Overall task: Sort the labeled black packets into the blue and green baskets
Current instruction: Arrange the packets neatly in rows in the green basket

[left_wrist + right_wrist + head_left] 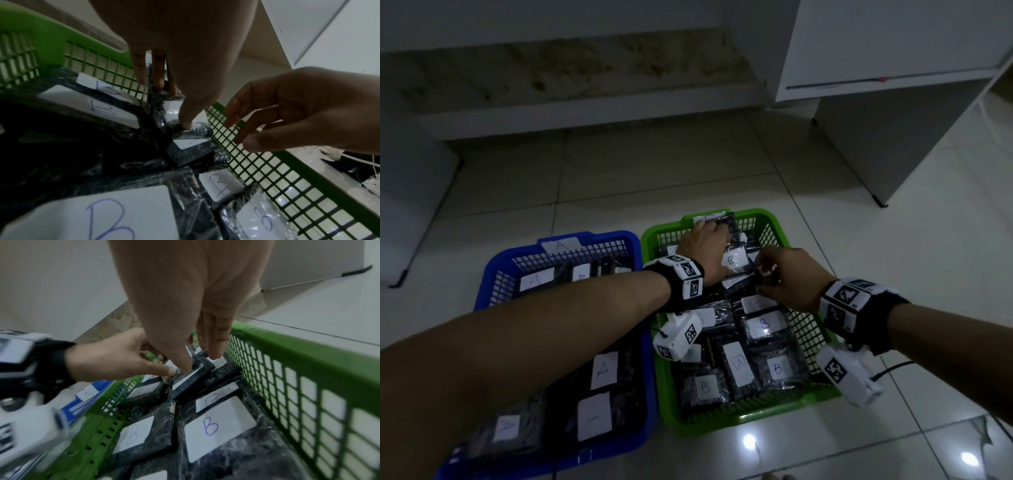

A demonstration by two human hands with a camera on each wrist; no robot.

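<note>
Two plastic baskets are seen side by side on a tiled floor: a blue basket on the left, filled with black packets labelled A, and a green basket on the right, filled with black packets labelled B. Both hands are held over the far end of the green basket.

The left hand is reached furthest forward. In the left wrist view its fingers are pointed down and its thumb is pressed on the white label of a wrapped black packet lying against the far right mesh wall. The fingers are closed around a packet edge, so a pinch is judged, though the exact contact is partly hidden.

The right hand is held just beside it, nearer the body, with fingers loosely spread and curved; nothing is seen held in it.

The packet is located directly beneath the left fingertips, ahead of and to the left of the right hand. Its long axis is laid roughly along the basket's length, away from the body. The left hand is judged nearer, so the coming adjustment is expected to be made by it.
</note>
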